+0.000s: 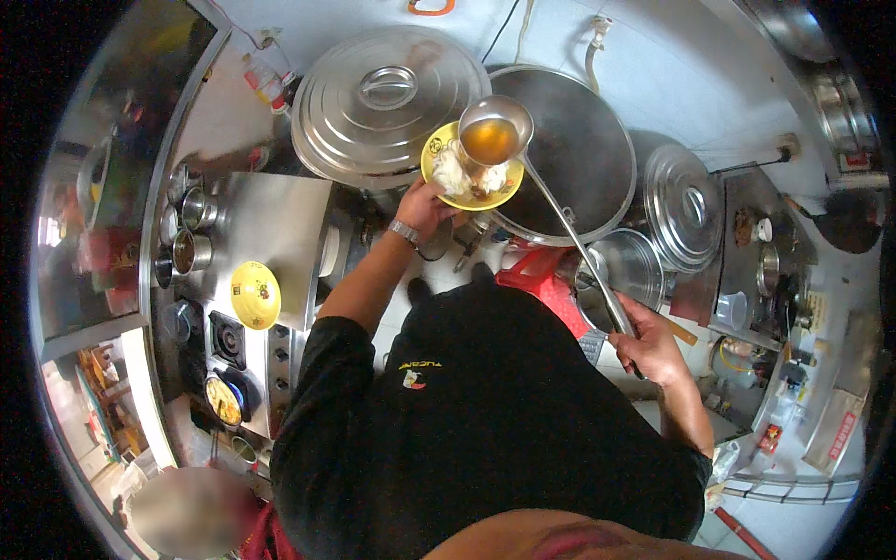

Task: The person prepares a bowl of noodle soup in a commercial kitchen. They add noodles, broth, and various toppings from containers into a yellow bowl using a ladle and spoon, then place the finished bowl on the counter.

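Note:
My left hand (pixel 422 210) grips the lower left rim of a yellow bowl (pixel 478 201), which holds white noodles (pixel 451 171) and a little brown liquid. The handle of a long steel ladle (pixel 577 241) is in my right hand (pixel 652 343), out to the right. Its round head, with amber broth (pixel 489 141) in it, is over the upper part of the bowl and hides some of the noodles. Just right of the bowl stands a large steel stockpot (pixel 560 140), uncovered and dark inside, with faint steam. Whether ladle and bowl touch, I cannot tell.
A big lidded pot (pixel 392 140) stands behind the bowl to the left, a smaller lidded one (pixel 682 210) at the right. On the steel counter (pixel 280 203) sits another yellow bowl (pixel 255 295), near a gas burner (pixel 227 338) and a pan of food (pixel 224 400). Another person (pixel 269 535) is at the lower left.

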The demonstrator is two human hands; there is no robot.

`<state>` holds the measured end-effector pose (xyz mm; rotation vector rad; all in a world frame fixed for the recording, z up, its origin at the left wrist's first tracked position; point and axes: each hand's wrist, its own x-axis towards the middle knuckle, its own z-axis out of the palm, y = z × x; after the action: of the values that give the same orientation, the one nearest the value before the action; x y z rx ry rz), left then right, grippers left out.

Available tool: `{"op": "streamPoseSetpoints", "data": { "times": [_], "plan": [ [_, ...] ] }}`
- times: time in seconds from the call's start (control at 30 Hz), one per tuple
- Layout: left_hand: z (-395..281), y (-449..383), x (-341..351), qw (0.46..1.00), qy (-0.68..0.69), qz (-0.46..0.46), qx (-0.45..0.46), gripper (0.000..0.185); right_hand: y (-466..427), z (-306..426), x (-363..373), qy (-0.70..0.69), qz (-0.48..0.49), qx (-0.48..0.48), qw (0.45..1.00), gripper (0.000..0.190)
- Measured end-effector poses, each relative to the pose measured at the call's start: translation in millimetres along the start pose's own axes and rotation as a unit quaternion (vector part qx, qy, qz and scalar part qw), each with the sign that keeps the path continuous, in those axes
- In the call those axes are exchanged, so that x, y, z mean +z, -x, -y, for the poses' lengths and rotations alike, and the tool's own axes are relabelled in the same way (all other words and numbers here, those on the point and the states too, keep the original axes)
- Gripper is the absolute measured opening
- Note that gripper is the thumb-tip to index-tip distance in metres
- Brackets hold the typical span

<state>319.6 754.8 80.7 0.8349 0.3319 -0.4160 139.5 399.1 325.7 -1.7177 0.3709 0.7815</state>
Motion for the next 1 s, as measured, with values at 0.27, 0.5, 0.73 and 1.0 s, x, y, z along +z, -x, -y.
{"op": "streamPoseSetpoints", "data": {
  "times": [0.27,0.5,0.73,1.0],
  "plan": [
    [-12,19,-17,0.999,0.029,-0.016,0.036,0.046,-11,9,2,0.068,-0.024,-0.017,0.997,0.069],
    [-23,37,-37,0.994,0.065,-0.037,0.085,0.042,-28,11,10,0.087,-0.015,-0.057,0.994,0.066],
    [-28,60,-62,0.988,0.081,-0.064,0.117,0.051,-45,12,20,0.189,0.033,-0.089,0.977,0.064],
    [-35,76,-85,0.97,0.173,-0.023,0.171,0.047,-64,19,51,0.229,0.09,-0.13,0.961,0.063]
  ]
}}
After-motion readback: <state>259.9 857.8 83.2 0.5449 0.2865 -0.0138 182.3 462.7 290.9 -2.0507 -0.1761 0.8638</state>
